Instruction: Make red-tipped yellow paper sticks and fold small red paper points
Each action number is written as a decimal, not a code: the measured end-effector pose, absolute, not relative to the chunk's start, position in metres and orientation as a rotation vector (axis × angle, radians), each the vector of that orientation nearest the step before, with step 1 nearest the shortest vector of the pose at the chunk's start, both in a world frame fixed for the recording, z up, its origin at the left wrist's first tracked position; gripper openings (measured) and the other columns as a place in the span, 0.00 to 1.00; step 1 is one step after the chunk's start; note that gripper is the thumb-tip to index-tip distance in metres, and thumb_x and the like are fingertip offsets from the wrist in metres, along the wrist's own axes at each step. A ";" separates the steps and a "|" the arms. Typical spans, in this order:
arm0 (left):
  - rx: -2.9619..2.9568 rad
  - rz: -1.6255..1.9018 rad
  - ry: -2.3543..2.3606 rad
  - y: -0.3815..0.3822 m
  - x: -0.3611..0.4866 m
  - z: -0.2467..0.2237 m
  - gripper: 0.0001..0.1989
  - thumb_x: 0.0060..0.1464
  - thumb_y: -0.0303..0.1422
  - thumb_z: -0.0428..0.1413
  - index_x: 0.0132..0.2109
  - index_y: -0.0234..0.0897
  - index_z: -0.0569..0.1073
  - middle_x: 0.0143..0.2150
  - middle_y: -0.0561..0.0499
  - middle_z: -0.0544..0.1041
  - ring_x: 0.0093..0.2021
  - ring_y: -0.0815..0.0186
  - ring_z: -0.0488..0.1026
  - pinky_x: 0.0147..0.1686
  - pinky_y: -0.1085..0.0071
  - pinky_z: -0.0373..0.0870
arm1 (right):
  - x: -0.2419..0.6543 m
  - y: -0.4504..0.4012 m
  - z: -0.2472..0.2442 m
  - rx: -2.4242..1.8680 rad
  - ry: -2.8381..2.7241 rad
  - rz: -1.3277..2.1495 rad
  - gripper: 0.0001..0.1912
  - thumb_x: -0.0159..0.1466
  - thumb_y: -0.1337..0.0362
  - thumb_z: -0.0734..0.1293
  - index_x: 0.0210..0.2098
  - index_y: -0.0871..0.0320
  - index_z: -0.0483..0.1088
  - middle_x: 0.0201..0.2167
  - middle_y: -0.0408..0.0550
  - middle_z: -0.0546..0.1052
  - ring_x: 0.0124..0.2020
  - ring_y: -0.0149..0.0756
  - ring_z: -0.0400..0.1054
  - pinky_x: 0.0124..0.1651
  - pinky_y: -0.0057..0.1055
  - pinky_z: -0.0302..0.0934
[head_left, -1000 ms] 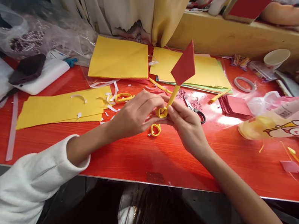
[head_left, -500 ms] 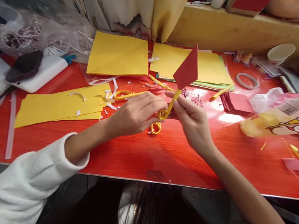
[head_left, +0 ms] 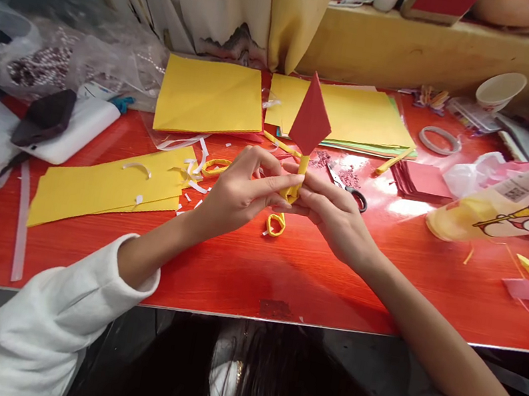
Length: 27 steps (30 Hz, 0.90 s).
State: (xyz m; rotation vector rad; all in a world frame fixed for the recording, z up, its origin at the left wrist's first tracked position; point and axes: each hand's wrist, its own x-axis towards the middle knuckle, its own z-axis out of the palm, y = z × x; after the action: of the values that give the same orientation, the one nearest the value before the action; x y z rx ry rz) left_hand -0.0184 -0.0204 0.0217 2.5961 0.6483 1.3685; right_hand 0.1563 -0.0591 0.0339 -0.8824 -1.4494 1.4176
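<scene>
My left hand (head_left: 240,187) and my right hand (head_left: 337,213) meet above the red table, both with fingers pressed on a folded yellow paper strip (head_left: 303,166). A red paper diamond (head_left: 312,117) stands upright on top of the strip. The strip's lower part is bent, and my fingers partly hide it. Just below my hands, a small yellow paper ring (head_left: 275,225) shows. Another yellow loop (head_left: 215,167) lies beyond my left hand. Scissors (head_left: 347,186) rest behind my right hand, partly covered.
Yellow sheets (head_left: 212,100) lie at the back of the table (head_left: 231,273), cut yellow strips (head_left: 109,182) at the left. To the right are red squares (head_left: 424,182), a tape ring (head_left: 439,141) and a drink cup (head_left: 453,219). A phone (head_left: 44,122) sits at far left.
The red diamond has moved left and turned more upright. Both hands have closed in around the bent yellow strip. The scissors behind my right hand now show.
</scene>
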 end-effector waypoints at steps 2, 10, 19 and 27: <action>2.563 1.352 0.662 -0.021 -0.018 0.022 0.15 0.55 0.29 0.53 0.49 0.48 0.70 0.38 0.50 0.66 0.42 0.67 0.67 0.40 0.65 0.71 | 0.157 -0.060 0.035 -0.897 -1.506 1.384 0.16 0.64 0.64 0.59 0.51 0.54 0.67 0.41 0.45 0.73 0.41 0.33 0.69 0.46 0.35 0.67; 2.400 1.210 0.606 -0.019 -0.016 0.021 0.14 0.52 0.32 0.57 0.48 0.44 0.74 0.35 0.50 0.67 0.39 0.67 0.66 0.40 0.65 0.70 | 0.159 -0.059 0.029 -1.072 -1.633 1.131 0.11 0.64 0.63 0.60 0.42 0.59 0.70 0.34 0.47 0.73 0.37 0.32 0.69 0.42 0.32 0.67; 1.972 1.212 0.740 -0.021 -0.022 0.039 0.08 0.56 0.30 0.53 0.41 0.41 0.75 0.36 0.51 0.72 0.37 0.71 0.69 0.38 0.72 0.68 | 0.160 -0.057 0.028 -0.922 -1.337 1.495 0.10 0.64 0.68 0.59 0.40 0.60 0.71 0.31 0.47 0.77 0.33 0.33 0.74 0.41 0.34 0.70; 2.088 0.896 0.701 -0.015 -0.017 0.027 0.13 0.54 0.31 0.54 0.47 0.41 0.70 0.44 0.49 0.67 0.44 0.69 0.66 0.43 0.71 0.67 | 0.159 -0.052 0.027 -0.904 -1.262 1.663 0.11 0.61 0.63 0.65 0.41 0.60 0.72 0.35 0.49 0.78 0.37 0.37 0.74 0.42 0.36 0.70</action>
State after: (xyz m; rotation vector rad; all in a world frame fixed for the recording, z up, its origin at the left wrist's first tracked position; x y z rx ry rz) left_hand -0.0173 -0.0154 0.0268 2.0876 0.7012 0.8962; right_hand 0.1586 -0.0524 0.0275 -0.9045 -1.2623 1.6631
